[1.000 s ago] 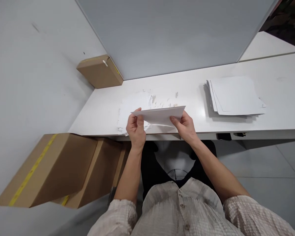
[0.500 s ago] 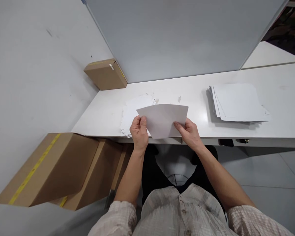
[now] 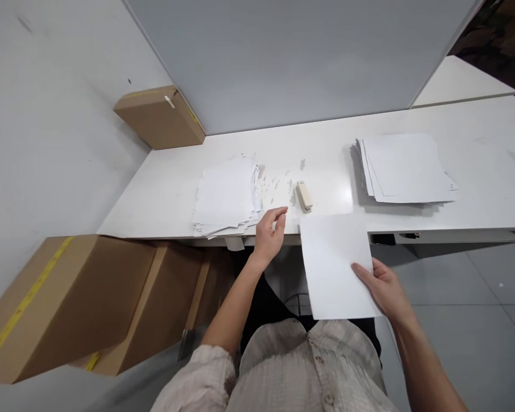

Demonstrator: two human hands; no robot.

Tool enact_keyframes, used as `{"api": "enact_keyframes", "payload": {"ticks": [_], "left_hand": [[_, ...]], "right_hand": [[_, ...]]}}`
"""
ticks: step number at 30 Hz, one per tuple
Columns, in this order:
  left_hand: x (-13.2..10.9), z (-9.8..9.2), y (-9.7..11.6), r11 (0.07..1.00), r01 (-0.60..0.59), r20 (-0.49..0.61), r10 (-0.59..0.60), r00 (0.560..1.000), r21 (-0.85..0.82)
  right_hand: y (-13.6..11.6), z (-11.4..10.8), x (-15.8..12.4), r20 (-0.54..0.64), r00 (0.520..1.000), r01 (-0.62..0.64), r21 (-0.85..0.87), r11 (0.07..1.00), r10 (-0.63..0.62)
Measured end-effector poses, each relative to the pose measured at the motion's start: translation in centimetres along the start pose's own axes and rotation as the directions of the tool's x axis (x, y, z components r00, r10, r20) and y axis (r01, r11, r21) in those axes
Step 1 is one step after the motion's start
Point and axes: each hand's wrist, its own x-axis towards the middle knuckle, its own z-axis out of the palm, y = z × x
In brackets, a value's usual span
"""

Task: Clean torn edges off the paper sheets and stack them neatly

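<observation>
My right hand (image 3: 383, 286) grips the right edge of white paper (image 3: 339, 269), thumb on top. The paper hangs over the desk's front edge, its top close to the stapler; whether it is one sheet or several I cannot tell. My left hand (image 3: 270, 234) is at the desk edge with thumb and fingers apart and nothing visible in it. Just beyond its fingertips lies a cream stapler (image 3: 304, 196). To the left of that hand sits an uneven stack of paper (image 3: 225, 194).
On the right of the white desk (image 3: 326, 137) rests a thicker paper pile (image 3: 403, 166). A cardboard box (image 3: 161, 117) stands in the back left corner. Larger cartons (image 3: 90, 297) are at the lower left. A grey panel (image 3: 300, 57) rises behind the desk.
My left hand has let go of the paper and moved right toward the stapler. My right hand has brought the paper down and right, turning it upright. The stapler has come into view.
</observation>
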Motion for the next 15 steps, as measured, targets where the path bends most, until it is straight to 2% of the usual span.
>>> {"api": "enact_keyframes", "payload": {"ticks": [3, 5, 9, 15], "left_hand": [[2.4, 1.5, -1.7, 0.961, -0.213, 0.112, 0.196, 0.974, 0.174], [3.4, 2.3, -2.5, 0.928, -0.275, 0.178, 0.235, 0.956, 0.252], [3.7, 2.9, -3.3, 0.894, -0.290, 0.267, 0.204, 0.942, 0.341], [3.3, 2.8, -3.1, 0.869, -0.295, 0.287, 0.188, 0.939, 0.397]], "right_hand": [[-0.7, -1.0, 0.5, -0.021, 0.998, -0.062, 0.021, 0.998, 0.063], [-1.3, -1.1, 1.2, -0.026, 0.998, -0.064, 0.021, 0.998, 0.064], [-1.9, -0.9, 2.5, -0.023, 0.999, -0.040, -0.003, 0.999, 0.040], [-2.0, -1.0, 3.3, -0.037, 0.999, -0.025, -0.032, 0.999, 0.024]]}}
